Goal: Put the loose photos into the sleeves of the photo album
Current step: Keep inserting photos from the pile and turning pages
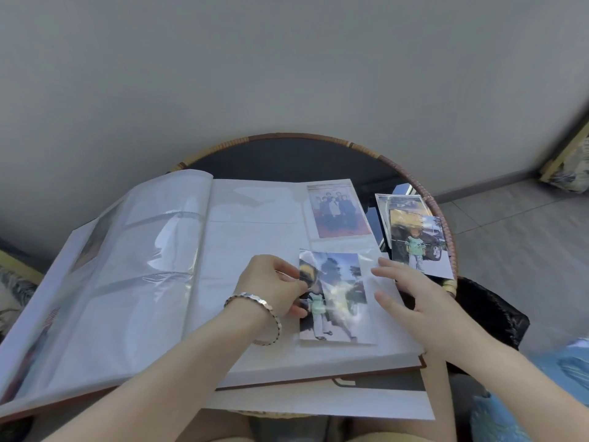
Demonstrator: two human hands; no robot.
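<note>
Two hands on photo album [255, 218], left hand [275, 283] pinching photo [338, 301] edge; right hand [414, 301] flat, fingers straight

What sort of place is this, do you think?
Probably a living space at home: a rattan-rimmed table holds an open photo album, and the floor is tiled beside a plain wall.

Head-worn, close, down onto album [255, 224]

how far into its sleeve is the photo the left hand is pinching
Partly in, it seems: the glossy sleeve covers the photo toward the right hand, while the edge pinched by the left hand looks bare.
</note>
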